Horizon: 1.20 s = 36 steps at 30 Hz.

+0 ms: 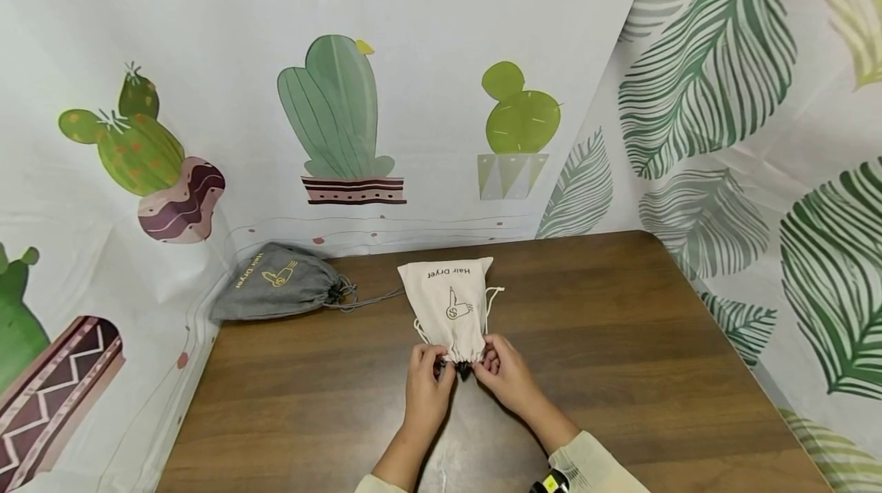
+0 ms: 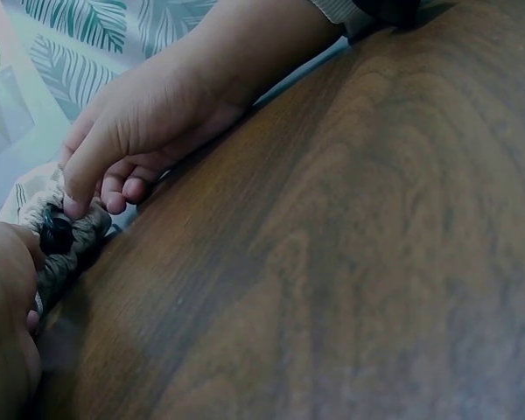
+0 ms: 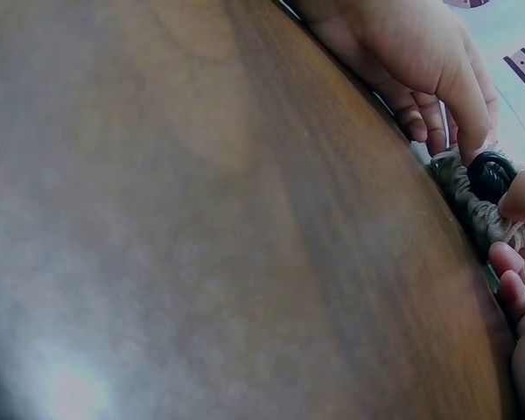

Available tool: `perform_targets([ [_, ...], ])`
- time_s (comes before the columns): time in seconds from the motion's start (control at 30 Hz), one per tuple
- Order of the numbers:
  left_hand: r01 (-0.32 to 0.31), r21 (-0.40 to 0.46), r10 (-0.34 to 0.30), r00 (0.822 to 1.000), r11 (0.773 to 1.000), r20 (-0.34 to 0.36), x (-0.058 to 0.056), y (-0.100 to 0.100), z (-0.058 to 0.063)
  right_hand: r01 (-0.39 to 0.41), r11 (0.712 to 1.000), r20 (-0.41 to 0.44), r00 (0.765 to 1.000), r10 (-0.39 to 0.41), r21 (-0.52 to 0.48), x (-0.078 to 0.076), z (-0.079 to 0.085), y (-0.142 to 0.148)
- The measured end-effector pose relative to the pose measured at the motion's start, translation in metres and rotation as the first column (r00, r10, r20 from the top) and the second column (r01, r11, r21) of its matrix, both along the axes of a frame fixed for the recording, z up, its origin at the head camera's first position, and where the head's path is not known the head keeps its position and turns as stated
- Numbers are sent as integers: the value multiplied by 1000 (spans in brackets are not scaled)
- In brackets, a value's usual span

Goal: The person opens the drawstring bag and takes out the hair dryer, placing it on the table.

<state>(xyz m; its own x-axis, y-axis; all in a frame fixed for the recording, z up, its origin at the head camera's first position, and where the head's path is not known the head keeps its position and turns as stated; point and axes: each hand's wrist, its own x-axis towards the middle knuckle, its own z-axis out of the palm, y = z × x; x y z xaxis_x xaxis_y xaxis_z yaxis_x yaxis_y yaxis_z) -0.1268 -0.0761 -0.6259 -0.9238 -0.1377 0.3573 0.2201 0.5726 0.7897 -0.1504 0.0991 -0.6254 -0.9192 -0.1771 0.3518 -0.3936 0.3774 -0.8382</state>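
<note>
Two hands (image 1: 426, 384) (image 1: 508, 377) on cream bag's (image 1: 444, 309) rim

Between my fingers (image 1: 422, 357), the near bag (image 1: 441, 317) is cream with a dark dryer print; the thing in its mouth (image 3: 487, 178) is black. Beyond them on the left, the far bag (image 1: 279, 290) is grey, printed in gold. Under them the table (image 1: 620, 370) is brown wood-grained; past them, a white backdrop (image 1: 434, 11) bears green cacti.

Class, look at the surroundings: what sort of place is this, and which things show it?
Probably an indoor work corner, perhaps arranged for filming, though the room can't be identified. A wooden table has a cactus-print backdrop along its far edge and a leaf-print backdrop on the right.
</note>
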Motion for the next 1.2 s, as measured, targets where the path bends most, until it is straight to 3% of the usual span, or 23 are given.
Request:
perform_targets([
  [0.77,-24,17,25,1000,1000,-14,-2,0,-5,18,997,11,1000,-18,-74,1,-1,-2],
  [1.2,-25,37,24,1000,999,13,-1,1,-2,6,999,23,1000,-5,-48,0,0,0],
])
